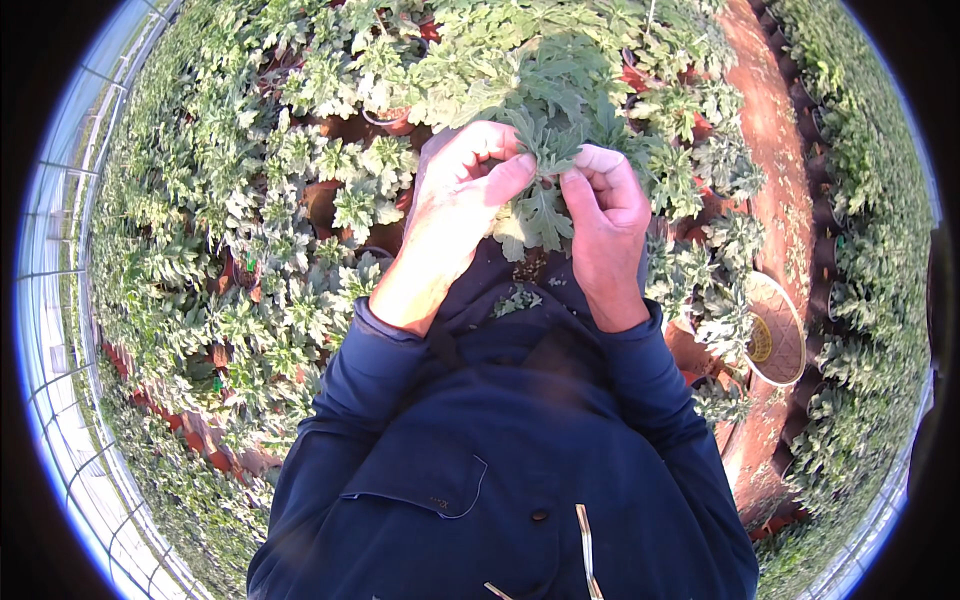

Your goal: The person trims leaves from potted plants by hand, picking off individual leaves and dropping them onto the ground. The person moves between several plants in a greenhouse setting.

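Note:
A leafy shoot (551, 139) of a potted chrysanthemum, with lobed grey-green leaves, rises between my two hands. My left hand (469, 176) pinches the shoot from the left, thumb against the bent fingers just below its tip. On the other side, my right hand (609, 199) has its thumb and forefinger together at the shoot's edge, the other fingers curled in. Larger leaves (544, 217) hang below the fingertips. Plucked leaf bits (517, 301) lie on the dark cloth of my lap. The stem's lower part is mostly hidden by leaves.
Dense potted chrysanthemums (285, 195) in reddish pots (390, 120) surround me. A reddish soil path (776, 150) runs along the right, with a round woven-patterned container or lid (784, 330) beside it. More plants (874, 300) line its far side. A greenhouse wall (56, 300) curves along the left.

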Tool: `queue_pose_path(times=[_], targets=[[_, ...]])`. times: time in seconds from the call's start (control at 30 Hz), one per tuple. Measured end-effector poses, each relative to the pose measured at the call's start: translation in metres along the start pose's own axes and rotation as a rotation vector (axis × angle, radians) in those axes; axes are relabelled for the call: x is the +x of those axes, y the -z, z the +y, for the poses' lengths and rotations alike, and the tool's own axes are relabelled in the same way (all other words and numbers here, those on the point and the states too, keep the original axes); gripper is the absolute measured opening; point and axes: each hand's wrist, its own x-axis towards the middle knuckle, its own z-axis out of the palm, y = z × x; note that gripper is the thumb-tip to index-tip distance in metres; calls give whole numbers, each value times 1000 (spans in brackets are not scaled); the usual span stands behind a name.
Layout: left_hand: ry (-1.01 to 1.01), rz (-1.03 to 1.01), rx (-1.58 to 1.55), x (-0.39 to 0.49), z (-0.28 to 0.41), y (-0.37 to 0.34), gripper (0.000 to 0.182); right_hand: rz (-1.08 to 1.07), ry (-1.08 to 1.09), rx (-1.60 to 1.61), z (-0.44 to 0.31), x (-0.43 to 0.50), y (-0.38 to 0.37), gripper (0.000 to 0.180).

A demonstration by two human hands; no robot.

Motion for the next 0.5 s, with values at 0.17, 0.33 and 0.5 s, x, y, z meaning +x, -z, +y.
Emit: queue_pose_path(times=[0.17,0.33,0.5], targets=[[-90,37,311,-8,0,-4,20,20,1,11,1,0,-2,10],[-114,0,328,-10,-3,-1,25,-5,31,-10,-2,-2,-2,10],[1,30,37,-9,4,4,18,-23,34,-71,-3,-7,-4,10]])
